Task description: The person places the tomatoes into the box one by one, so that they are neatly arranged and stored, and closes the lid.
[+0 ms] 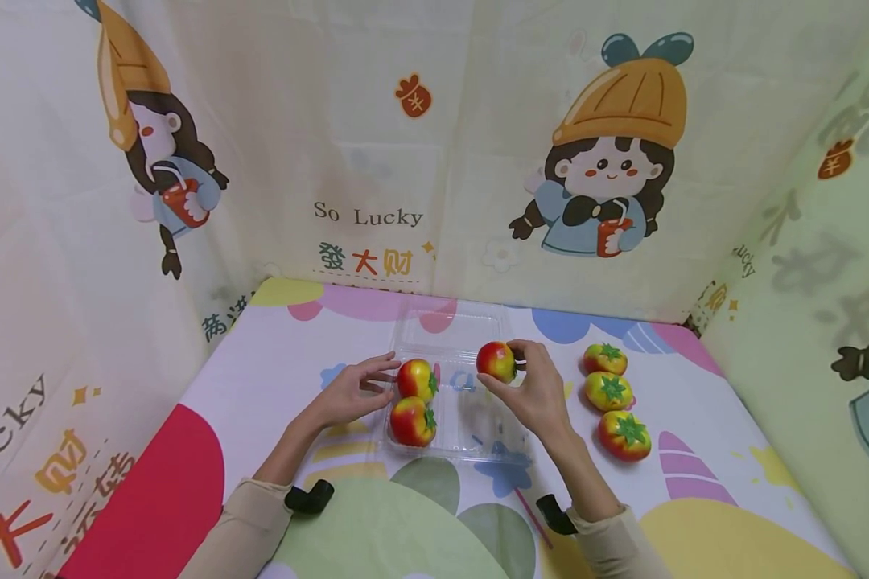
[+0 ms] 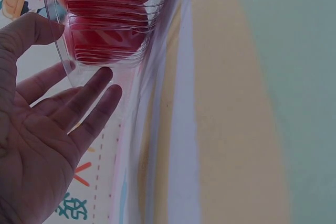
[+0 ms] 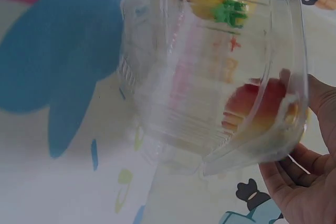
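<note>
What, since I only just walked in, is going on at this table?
A person's right hand holds a round red-and-yellow fruit with green leaves at the right half of an open, clear plastic container. Two more red-and-yellow fruits sit in its left half, with the person's left hand beside them, fingers loosely spread. Three similar fruits stand in a row on the multicoloured printed tabletop, to the right of the container.
</note>
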Demonstrator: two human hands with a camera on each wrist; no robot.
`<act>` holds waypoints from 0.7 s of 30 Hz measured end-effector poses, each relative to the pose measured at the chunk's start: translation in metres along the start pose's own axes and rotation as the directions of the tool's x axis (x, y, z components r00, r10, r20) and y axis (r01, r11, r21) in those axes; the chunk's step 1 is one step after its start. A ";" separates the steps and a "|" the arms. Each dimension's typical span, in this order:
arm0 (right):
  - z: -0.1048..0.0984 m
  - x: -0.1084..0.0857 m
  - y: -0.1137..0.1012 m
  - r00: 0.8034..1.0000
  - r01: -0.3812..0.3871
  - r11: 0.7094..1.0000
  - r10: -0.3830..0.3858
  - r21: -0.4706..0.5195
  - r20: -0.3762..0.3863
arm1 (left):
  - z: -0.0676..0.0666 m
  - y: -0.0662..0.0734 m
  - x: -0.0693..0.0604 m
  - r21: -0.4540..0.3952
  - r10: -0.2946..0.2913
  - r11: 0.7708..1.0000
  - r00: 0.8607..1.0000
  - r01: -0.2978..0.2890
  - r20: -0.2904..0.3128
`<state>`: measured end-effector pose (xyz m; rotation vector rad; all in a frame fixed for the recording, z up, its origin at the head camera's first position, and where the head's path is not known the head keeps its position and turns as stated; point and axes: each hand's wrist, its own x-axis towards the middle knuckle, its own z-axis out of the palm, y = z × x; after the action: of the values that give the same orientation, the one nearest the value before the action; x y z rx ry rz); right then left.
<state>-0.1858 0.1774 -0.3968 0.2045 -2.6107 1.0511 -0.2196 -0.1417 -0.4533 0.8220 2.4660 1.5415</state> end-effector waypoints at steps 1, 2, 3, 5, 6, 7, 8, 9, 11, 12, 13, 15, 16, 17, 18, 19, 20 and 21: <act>0.001 0.000 -0.001 1.000 -0.003 1.000 0.003 0.004 0.003 | 0.000 0.000 0.000 -0.001 0.002 1.000 1.000 -0.002 0.002; 0.002 0.000 -0.001 1.000 -0.006 1.000 0.006 0.005 0.008 | 0.000 -0.001 0.000 0.000 0.003 1.000 1.000 -0.003 0.002; 0.003 0.000 -0.002 1.000 -0.009 1.000 0.009 0.005 0.011 | 0.000 -0.001 0.000 0.000 0.005 1.000 1.000 -0.005 0.002; 0.005 0.000 -0.003 1.000 -0.011 1.000 0.011 0.008 0.017 | 0.001 -0.002 0.000 0.002 0.004 1.000 1.000 -0.004 0.000; 0.006 0.000 -0.003 1.000 -0.012 1.000 0.011 0.010 0.019 | 0.001 -0.003 0.000 0.005 0.005 1.000 1.000 -0.005 -0.001; 0.007 0.000 -0.003 1.000 -0.014 1.000 0.014 0.012 0.019 | 0.001 -0.003 0.000 0.005 0.006 1.000 1.000 -0.006 -0.001; 0.008 0.000 -0.004 1.000 -0.013 1.000 0.012 0.015 0.020 | 0.001 -0.003 0.000 0.005 0.008 1.000 1.000 -0.008 -0.001; 0.009 -0.001 -0.004 1.000 -0.011 1.000 0.011 0.019 0.019 | 0.001 -0.003 0.000 0.006 0.012 1.000 1.000 -0.012 -0.001; 0.012 -0.001 -0.004 1.000 -0.006 1.000 0.005 0.024 0.020 | 0.000 -0.004 0.000 0.004 0.023 1.000 1.000 -0.023 0.000; 0.013 -0.001 -0.003 1.000 -0.003 1.000 0.003 0.024 0.021 | 0.000 -0.004 0.000 0.002 0.027 1.000 1.000 -0.027 0.001; 0.015 -0.001 -0.003 1.000 -0.001 1.000 0.001 0.025 0.023 | 0.000 -0.004 0.000 0.000 0.032 0.999 0.999 -0.032 0.001; 0.017 -0.001 -0.003 1.000 0.001 1.000 -0.002 0.030 0.027 | 0.000 -0.004 0.001 -0.001 0.037 0.999 0.999 -0.037 0.003; 0.018 -0.001 -0.004 1.000 0.001 0.999 -0.002 0.033 0.030 | 0.000 -0.004 0.001 -0.004 0.034 0.999 0.999 -0.034 0.003; 0.020 -0.001 -0.004 0.999 0.000 0.999 -0.001 0.034 0.034 | 0.001 -0.005 0.001 -0.004 0.028 1.000 1.000 -0.028 0.004; 0.021 -0.001 -0.004 0.999 -0.005 0.999 0.004 0.038 0.039 | 0.001 -0.004 0.001 -0.004 0.022 1.000 1.000 -0.022 0.004; 0.022 -0.001 -0.004 0.999 -0.012 0.999 0.010 0.042 0.043 | 0.001 -0.004 0.001 -0.004 0.017 1.000 1.000 -0.016 0.004; 0.023 -0.001 -0.004 0.999 -0.017 0.999 0.015 0.043 0.047 | 0.000 -0.004 0.002 -0.003 0.011 1.000 1.000 -0.011 0.005; 0.024 0.000 -0.004 0.998 -0.022 0.999 0.019 0.044 0.052 | 0.001 -0.004 0.002 -0.002 0.007 1.000 1.000 -0.007 0.006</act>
<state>-0.1902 0.1577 -0.4108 0.2183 -2.6417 1.1262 -0.2222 -0.1416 -0.4563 0.8350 2.4605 1.5412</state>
